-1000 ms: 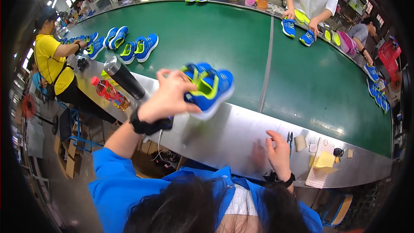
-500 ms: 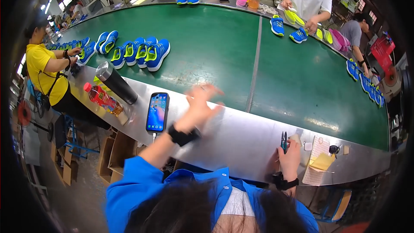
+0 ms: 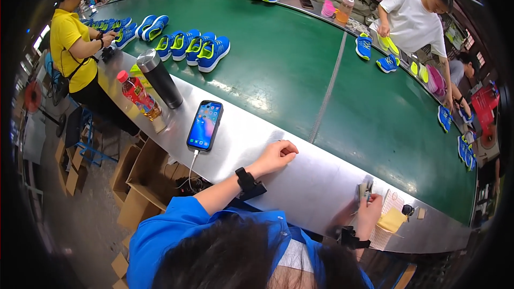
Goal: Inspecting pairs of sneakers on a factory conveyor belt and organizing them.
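My left hand (image 3: 276,156) lies on the bare metal edge of the bench, its fingers loosely curled, with nothing seen in them. To the right, my right hand (image 3: 369,210) is closed around small thread snips (image 3: 368,196), partly hidden by the fingers. A small pale object stands close by the snips; its kind is unclear. Beside my right hand lie a yellow pad (image 3: 392,219) and a patterned sheet (image 3: 381,238). Left of my left hand, a phone (image 3: 205,124) with a lit screen lies on the metal, a white cable plugged in.
A green conveyor belt (image 3: 257,53) runs beyond the metal edge, carrying blue and lime shoes (image 3: 214,53) at the left. A dark tumbler (image 3: 160,80) and a red-labelled bottle (image 3: 140,99) stand left of the phone. Co-workers handle shoes around the belt. Cardboard boxes (image 3: 152,174) sit below.
My left hand has come down to the right onto the metal, its spread fingers now curled. My right hand has closed further over the snips. The view has shifted, and shoes at far right have moved.
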`<state>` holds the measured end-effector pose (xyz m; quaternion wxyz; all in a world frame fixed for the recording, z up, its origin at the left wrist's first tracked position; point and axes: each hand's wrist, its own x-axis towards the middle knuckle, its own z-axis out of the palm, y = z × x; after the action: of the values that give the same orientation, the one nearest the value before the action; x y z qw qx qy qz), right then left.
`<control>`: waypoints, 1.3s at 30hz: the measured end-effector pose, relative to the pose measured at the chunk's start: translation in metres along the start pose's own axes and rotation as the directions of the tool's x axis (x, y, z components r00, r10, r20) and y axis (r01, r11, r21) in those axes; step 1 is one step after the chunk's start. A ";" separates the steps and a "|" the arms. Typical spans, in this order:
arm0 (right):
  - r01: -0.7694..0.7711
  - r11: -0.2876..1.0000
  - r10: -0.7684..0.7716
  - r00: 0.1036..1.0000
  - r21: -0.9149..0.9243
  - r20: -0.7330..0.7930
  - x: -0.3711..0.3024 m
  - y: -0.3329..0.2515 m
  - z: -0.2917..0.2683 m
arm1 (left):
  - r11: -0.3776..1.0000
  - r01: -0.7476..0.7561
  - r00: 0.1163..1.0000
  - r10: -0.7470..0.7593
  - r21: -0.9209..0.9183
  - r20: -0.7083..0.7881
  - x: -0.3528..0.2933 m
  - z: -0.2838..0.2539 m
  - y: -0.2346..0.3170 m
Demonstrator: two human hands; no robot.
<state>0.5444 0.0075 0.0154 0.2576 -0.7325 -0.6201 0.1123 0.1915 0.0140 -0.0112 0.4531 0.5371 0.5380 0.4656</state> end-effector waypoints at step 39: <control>-0.019 0.428 -0.256 0.956 0.904 0.141 0.045 -0.184 0.154 | 0.657 -0.036 0.999 0.034 -0.753 -0.018 0.066 0.005 0.021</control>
<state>0.3223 0.1057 -0.0122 0.5311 -0.4164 -0.5434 0.4992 0.1994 0.0803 0.0097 0.6251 0.3112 0.2870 0.6557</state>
